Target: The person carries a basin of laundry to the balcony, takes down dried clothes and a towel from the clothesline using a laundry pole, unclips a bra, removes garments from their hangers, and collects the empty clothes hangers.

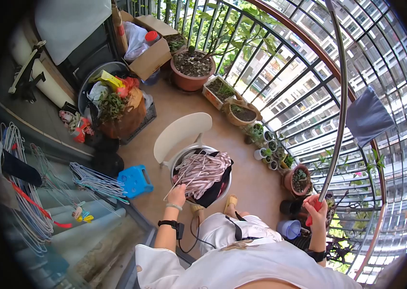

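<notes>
The right hand (316, 210) wraps its fingers snugly round the red handle of a long metal pole (342, 106) at right. The left hand (177, 195) pinches a thin stick (167, 195), maybe a hanger, beside pink striped clothes (202, 171) in the tub (229, 185).

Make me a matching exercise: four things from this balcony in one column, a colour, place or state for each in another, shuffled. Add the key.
Things
1. striped garment
2. pole
3. plastic stool
4. large plant pot

Descriptions
A. bright blue, standing on the floor
B. reddish brown, with soil inside
C. heaped in a round basin
D. held in the right grip, red at its lower end

Right pairs: 1-C, 2-D, 3-A, 4-B
</notes>
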Action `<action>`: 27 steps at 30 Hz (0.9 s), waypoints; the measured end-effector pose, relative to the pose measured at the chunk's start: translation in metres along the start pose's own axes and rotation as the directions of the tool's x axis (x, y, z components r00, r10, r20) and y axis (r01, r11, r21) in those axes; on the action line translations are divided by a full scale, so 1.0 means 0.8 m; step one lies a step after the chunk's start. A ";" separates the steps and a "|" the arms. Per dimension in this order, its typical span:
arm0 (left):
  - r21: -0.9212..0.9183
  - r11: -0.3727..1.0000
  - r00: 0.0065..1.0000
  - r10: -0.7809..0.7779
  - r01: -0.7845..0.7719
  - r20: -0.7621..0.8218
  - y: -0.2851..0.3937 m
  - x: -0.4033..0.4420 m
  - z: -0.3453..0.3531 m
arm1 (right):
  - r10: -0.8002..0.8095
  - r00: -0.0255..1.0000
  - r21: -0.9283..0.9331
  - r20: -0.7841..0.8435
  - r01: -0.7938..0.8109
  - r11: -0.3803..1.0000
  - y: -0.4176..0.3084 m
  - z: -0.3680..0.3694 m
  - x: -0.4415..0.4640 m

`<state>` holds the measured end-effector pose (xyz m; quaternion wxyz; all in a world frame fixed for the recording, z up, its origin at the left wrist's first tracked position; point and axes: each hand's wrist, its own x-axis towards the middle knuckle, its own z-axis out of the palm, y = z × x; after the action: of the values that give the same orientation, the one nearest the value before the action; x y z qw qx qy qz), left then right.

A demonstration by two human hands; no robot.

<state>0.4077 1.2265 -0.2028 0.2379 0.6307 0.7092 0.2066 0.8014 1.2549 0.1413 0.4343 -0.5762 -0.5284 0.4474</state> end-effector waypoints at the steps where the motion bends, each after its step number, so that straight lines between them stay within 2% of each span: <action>1: 0.005 1.000 1.000 -0.002 0.002 0.002 0.000 -0.004 0.001 | 0.017 1.000 -0.011 0.019 -0.016 1.000 -0.004 0.003 0.002; 6: 0.033 0.979 0.976 -0.202 0.200 0.082 0.012 -0.004 0.010 | 0.032 0.999 -0.003 0.043 -0.032 0.999 0.001 -0.006 0.007; 10: -0.004 0.972 0.971 -0.235 0.236 0.048 0.029 -0.002 0.021 | -0.013 0.998 -0.030 0.058 0.015 0.999 0.004 -0.014 0.009; 13: 0.061 0.969 0.925 -0.248 0.240 0.288 0.046 -0.003 0.031 | -0.021 0.999 0.002 0.043 0.021 1.000 0.004 -0.010 0.008; 17: 0.014 0.960 0.941 -0.276 0.279 0.194 0.047 -0.009 0.051 | -0.002 1.000 0.044 0.019 0.001 0.999 0.002 -0.012 0.010; 19: 0.115 0.956 0.941 -0.286 0.269 0.181 0.049 -0.008 0.044 | -0.013 1.000 0.052 0.017 0.012 0.999 0.006 -0.019 0.015; 22: 0.156 0.959 0.957 -0.259 0.237 0.134 0.050 -0.005 0.028 | -0.035 0.999 0.067 0.013 0.034 0.997 0.015 -0.029 0.024; 23: 0.193 0.946 0.940 -0.294 0.261 0.173 0.048 -0.002 0.024 | -0.053 0.998 0.071 0.015 0.051 0.996 0.018 -0.031 0.030; 27: 0.226 0.922 0.927 -0.350 0.315 0.134 0.054 -0.005 0.005 | -0.041 0.999 0.077 -0.009 0.042 0.996 0.030 -0.029 0.065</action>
<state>0.4443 1.2279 -0.1799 0.2653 0.5368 0.8001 0.0355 0.8318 1.3049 0.1205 0.4674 -0.5495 -0.5210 0.4563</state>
